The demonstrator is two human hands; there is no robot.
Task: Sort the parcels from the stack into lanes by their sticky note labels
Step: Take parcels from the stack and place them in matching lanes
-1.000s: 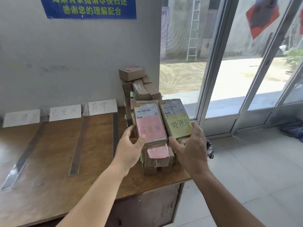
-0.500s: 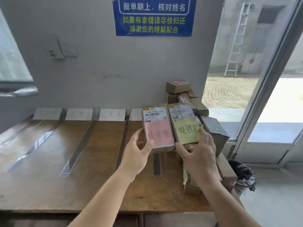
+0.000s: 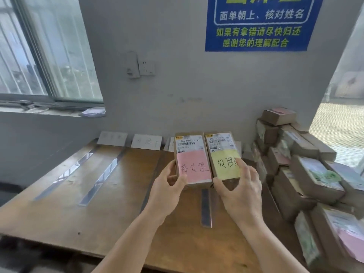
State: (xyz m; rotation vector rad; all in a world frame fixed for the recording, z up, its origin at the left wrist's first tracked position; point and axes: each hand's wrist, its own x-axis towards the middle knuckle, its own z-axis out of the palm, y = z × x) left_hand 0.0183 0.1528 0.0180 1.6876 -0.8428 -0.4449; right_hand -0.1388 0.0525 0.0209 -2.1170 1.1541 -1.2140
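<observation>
Right hand (image 3: pixel 241 191) covers the last character on the yellow note (image 3: pixel 226 166). Blue poster (image 3: pixel 256 24) cut by top edge. Parcel stack (image 3: pixel 307 174) runs off right edge, blurred. Lane cards (image 3: pixel 146 142) partly hidden behind held parcels; writing faint, possibly illegible

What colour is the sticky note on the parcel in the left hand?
Pink sticky note, on the left hand's parcel; head view.

A worn wooden table (image 3: pixel 98 209) carries shiny tape strips (image 3: pixel 98 182) running front to back as lane dividers, white handwritten paper signs (image 3: pixel 146 142) propped along its far edge against the wall, and a stack of cardboard parcels (image 3: pixel 299 174) piled at its right end.
</observation>
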